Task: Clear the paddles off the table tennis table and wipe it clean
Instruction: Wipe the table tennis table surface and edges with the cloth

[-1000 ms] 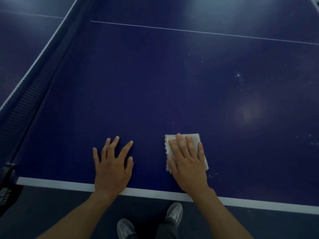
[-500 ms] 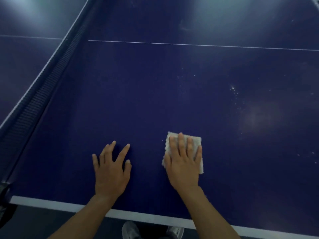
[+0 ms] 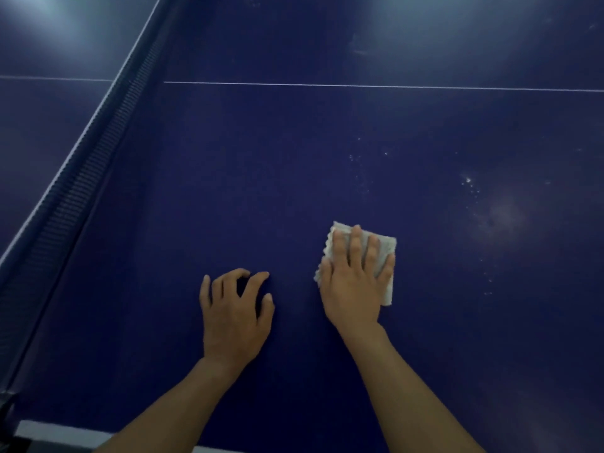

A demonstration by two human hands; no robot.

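A dark blue table tennis table [image 3: 261, 178] fills the view. My right hand [image 3: 354, 282] lies flat on a folded white cloth [image 3: 385, 246], pressing it onto the table surface. My left hand [image 3: 233, 312] rests on the bare table beside it, fingers slightly curled and holding nothing. White specks and a pale smudge [image 3: 500, 217] mark the surface to the right of the cloth. No paddle is in view.
The net [image 3: 81, 178] runs diagonally along the left side, from near left to far middle. A thin white centre line [image 3: 376, 86] crosses the table ahead. The white near edge [image 3: 58, 433] shows at the bottom left.
Both hands have moved forward, away from the table's near edge, the right one sliding the cloth along. My left fingers have curled a little.
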